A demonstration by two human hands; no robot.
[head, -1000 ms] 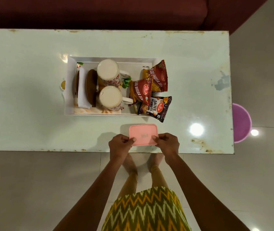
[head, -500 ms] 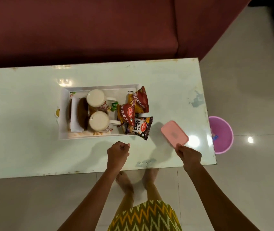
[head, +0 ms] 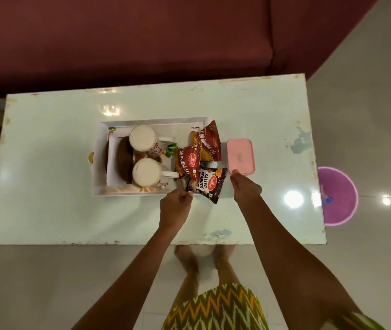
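Pale tabletop (head: 47,198) carries pink box (head: 240,156), right hand (head: 246,189) pinching its near corner

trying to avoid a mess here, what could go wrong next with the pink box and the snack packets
1. The right hand pinches the pink box only at its near corner, so it may tip or slip if lifted.
2. The box lies close beside the aloo bhujia packets; sliding it could shove them.
3. The salted peanuts packet overhangs the tray rim right by the curled left hand, so a tug could drag it off.
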